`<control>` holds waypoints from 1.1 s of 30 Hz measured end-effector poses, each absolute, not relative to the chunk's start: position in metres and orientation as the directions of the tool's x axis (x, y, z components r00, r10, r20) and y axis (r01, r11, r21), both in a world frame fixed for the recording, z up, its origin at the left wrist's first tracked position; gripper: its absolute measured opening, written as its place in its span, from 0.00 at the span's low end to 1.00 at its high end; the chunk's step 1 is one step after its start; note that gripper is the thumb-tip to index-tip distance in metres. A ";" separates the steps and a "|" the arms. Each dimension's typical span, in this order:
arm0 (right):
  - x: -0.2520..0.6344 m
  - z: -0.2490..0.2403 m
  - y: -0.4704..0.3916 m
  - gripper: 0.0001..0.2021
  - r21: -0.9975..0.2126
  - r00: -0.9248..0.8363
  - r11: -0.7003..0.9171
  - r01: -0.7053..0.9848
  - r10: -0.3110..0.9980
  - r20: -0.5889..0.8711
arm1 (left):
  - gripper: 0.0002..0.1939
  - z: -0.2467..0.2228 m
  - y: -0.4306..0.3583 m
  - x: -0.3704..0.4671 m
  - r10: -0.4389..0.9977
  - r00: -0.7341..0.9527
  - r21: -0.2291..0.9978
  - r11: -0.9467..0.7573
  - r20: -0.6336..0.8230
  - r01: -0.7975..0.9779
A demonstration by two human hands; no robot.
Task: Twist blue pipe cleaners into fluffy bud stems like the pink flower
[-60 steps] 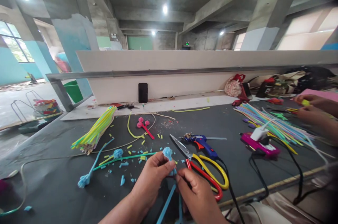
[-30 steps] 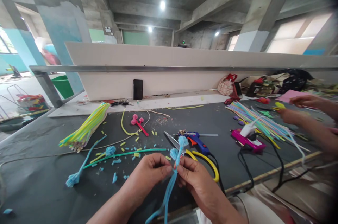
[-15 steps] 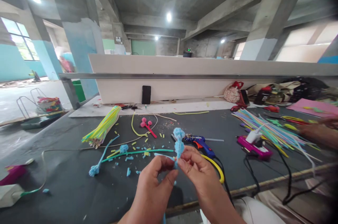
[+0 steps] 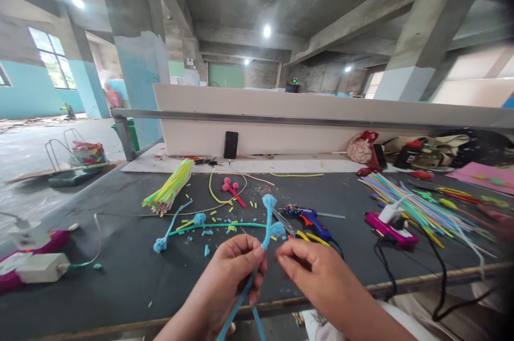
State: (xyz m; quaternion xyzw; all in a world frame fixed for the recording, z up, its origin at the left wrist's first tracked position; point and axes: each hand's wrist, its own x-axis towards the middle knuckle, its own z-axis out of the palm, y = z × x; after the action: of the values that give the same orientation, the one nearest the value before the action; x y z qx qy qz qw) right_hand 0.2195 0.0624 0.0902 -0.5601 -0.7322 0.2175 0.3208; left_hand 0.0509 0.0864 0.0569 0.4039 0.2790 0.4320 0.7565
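My left hand (image 4: 243, 263) is closed around a blue fuzzy pipe cleaner piece (image 4: 268, 220) over the table's front edge. Its upright stem ends in a bunched blue tip, and a second blue tuft (image 4: 277, 229) leans right. Two blue stems (image 4: 236, 303) hang below the hand. Just right of the piece, apart from it, is my right hand (image 4: 311, 268); its fingertips are pressed together with nothing visible in them. Pliers with yellow handles (image 4: 303, 235) and a blue glue gun (image 4: 313, 220) lie beyond my right hand.
Blue tufted stems (image 4: 159, 244), cut bits and a pink three-ball piece (image 4: 231, 187) lie on the dark table. Pipe cleaner bundles (image 4: 171, 186) stand left and right (image 4: 409, 207). Purple power strips (image 4: 391, 231) with cords sit at both sides. A phone (image 4: 231, 145) leans at the back.
My right hand has let go of the blue piece and moved slightly right. My left hand keeps it, now turned so two stems hang down. The view has shifted left.
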 end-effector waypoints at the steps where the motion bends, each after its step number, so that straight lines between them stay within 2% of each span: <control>1: 0.222 0.095 0.059 0.11 -0.593 -0.192 0.320 0.738 0.943 0.270 | 0.14 0.058 0.088 0.049 0.881 0.467 0.876 0.283 -0.077 -0.390; 3: 0.226 0.108 0.055 0.08 -0.384 -0.302 0.508 0.771 0.823 0.482 | 0.13 0.062 0.090 0.045 0.874 0.478 0.932 0.241 -0.086 -0.272; 4: 0.226 0.115 0.055 0.08 -0.283 -0.393 0.598 0.750 0.747 0.536 | 0.12 0.064 0.091 0.044 0.862 0.497 0.953 0.225 -0.097 -0.204; 6: 0.225 0.125 0.058 0.11 -0.175 -0.547 0.703 0.689 0.663 0.512 | 0.10 0.069 0.092 0.041 0.829 0.546 0.974 0.207 -0.124 -0.093; 8: 0.222 0.128 0.063 0.12 -0.181 -0.638 0.733 0.656 0.666 0.387 | 0.09 0.073 0.092 0.039 0.790 0.595 0.976 0.216 -0.149 -0.043; 11: 0.220 0.122 0.070 0.08 -0.255 -0.613 0.676 0.691 0.735 0.289 | 0.09 0.076 0.094 0.035 0.756 0.631 0.957 0.281 -0.174 -0.073; 13: 0.220 0.116 0.072 0.07 -0.339 -0.541 0.624 0.704 0.781 0.313 | 0.11 0.075 0.097 0.033 0.740 0.643 0.934 0.341 -0.195 -0.108; 15: 0.219 0.111 0.072 0.06 -0.481 -0.422 0.537 0.693 0.843 0.333 | 0.12 0.070 0.099 0.031 0.754 0.630 0.911 0.373 -0.187 -0.175; 17: 0.218 0.109 0.070 0.05 -0.670 -0.277 0.371 0.643 0.928 0.249 | 0.12 0.061 0.098 0.032 0.825 0.548 0.878 0.358 -0.139 -0.317; 19: 0.216 0.107 0.068 0.04 -0.825 -0.170 0.169 0.539 0.981 0.090 | 0.12 0.051 0.094 0.034 0.899 0.423 0.833 0.316 -0.111 -0.454; 22: 0.213 0.104 0.067 0.04 -0.898 -0.097 0.049 0.438 0.995 0.007 | 0.15 0.037 0.082 0.040 0.919 0.391 0.839 0.251 -0.051 -0.482; 25: 0.210 0.101 0.067 0.05 -0.858 -0.034 0.075 0.508 0.997 0.067 | 0.18 0.031 0.072 0.045 0.923 0.385 0.931 0.127 0.016 -0.343; 29: 0.207 0.094 0.067 0.06 -0.739 -0.055 0.192 0.646 0.977 0.206 | 0.11 0.039 0.064 0.049 0.948 0.317 1.000 -0.013 0.012 0.002; 31: 0.207 0.089 0.067 0.07 -0.609 -0.114 0.320 0.726 0.929 0.351 | 0.14 0.044 0.061 0.048 0.950 0.303 0.987 -0.110 0.070 0.118; 33: 0.207 0.083 0.067 0.10 -0.422 -0.233 0.444 0.791 0.855 0.463 | 0.16 0.047 0.058 0.046 0.947 0.305 0.967 -0.161 0.096 0.197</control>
State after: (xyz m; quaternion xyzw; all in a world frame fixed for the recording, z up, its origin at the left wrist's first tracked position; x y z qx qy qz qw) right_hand 0.2066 0.0669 0.0830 -0.5251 -0.7836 0.0493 0.3284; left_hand 0.0465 0.0583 0.0471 0.6524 0.4385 0.3938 0.4765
